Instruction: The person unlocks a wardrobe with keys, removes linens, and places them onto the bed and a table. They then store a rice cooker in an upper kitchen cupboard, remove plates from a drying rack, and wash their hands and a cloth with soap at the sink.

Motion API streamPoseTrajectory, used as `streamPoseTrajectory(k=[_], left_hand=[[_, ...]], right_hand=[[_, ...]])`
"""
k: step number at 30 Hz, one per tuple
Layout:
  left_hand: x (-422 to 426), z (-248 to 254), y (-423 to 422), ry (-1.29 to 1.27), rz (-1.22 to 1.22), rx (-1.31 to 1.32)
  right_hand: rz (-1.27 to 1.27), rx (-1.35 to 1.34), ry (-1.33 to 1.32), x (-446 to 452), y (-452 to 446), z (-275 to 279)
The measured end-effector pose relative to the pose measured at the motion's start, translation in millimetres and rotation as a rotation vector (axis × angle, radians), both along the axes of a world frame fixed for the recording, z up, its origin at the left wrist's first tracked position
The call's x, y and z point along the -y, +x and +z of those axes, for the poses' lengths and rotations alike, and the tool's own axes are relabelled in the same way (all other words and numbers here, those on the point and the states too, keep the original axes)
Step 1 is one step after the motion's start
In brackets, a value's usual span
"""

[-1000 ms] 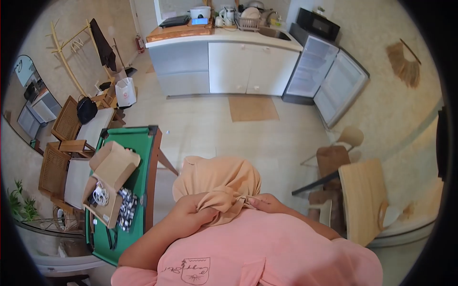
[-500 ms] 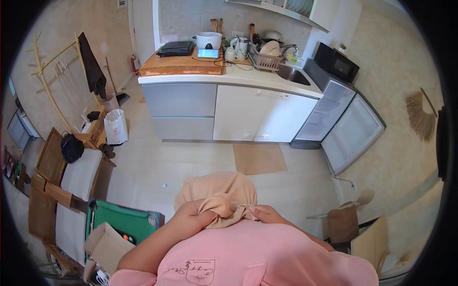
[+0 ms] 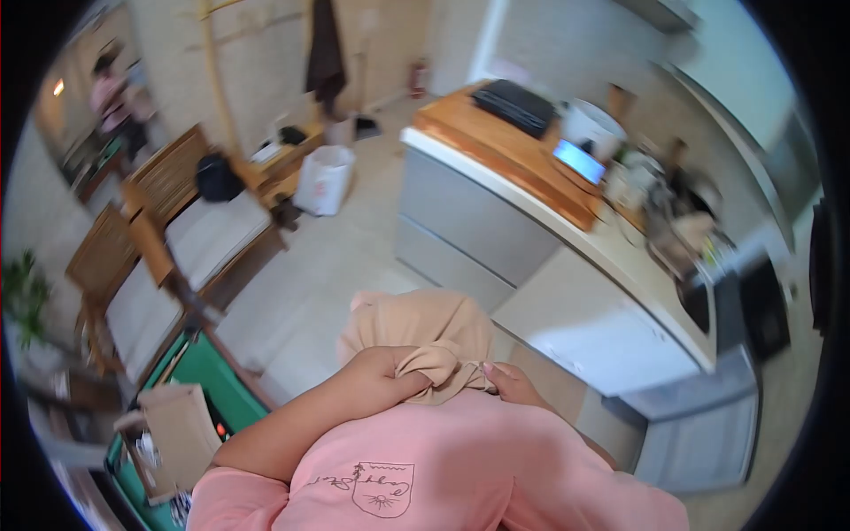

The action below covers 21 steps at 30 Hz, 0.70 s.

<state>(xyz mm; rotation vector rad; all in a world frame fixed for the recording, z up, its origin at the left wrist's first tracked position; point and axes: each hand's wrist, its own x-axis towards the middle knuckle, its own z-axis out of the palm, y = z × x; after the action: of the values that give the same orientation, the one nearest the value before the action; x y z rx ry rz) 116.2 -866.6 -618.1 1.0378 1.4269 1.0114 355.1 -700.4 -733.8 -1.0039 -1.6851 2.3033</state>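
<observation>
A bulging beige cloth bundle (image 3: 416,327) hangs just in front of my pink shirt, its top gathered and twisted. Closed around the left side of the gathered cloth is my left hand (image 3: 382,382). My right hand (image 3: 516,383) pinches the right end of the same cloth, thumb on top. What the bundle contains, if anything, is hidden inside the fabric.
A green-topped pool table (image 3: 221,376) with an open cardboard box (image 3: 181,434) stands at lower left. Beyond it are cushioned wooden chairs (image 3: 217,239) and a white bag (image 3: 323,181). The kitchen counter (image 3: 478,239) runs diagonally ahead, near a fridge (image 3: 699,425) with its door open.
My view has swung to the left, so the counter now sits further right and tilted. Both hands keep hold of the beige cloth bundle, which stays close to my body.
</observation>
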Motion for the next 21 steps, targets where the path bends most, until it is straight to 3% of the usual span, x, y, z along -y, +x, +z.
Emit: streamPoseTrajectory(k=[4, 10, 16, 18, 21], left_hand=[[-6, -6, -50, -0.066, 0.222, 0.049], [-6, -55, -169, -0.08, 0.546, 0.177], [10, -80, -370, -0.069, 0.704, 0.409], [11, -86, -440, -0.08, 0.754, 0.29], [15, -72, -532, 0.155, 1.06, 0.453]], right_hand=[[0.152, 0.058, -0.019, -53, -96, 6], [0.461, 0.144, -0.104, -102, -277, -28], [0.368, 0.116, -0.065, -99, -503, -70], [0.143, 0.066, -0.18, -87, -591, -50], [0.178, 0.029, -0.214, -90, -692, -62]])
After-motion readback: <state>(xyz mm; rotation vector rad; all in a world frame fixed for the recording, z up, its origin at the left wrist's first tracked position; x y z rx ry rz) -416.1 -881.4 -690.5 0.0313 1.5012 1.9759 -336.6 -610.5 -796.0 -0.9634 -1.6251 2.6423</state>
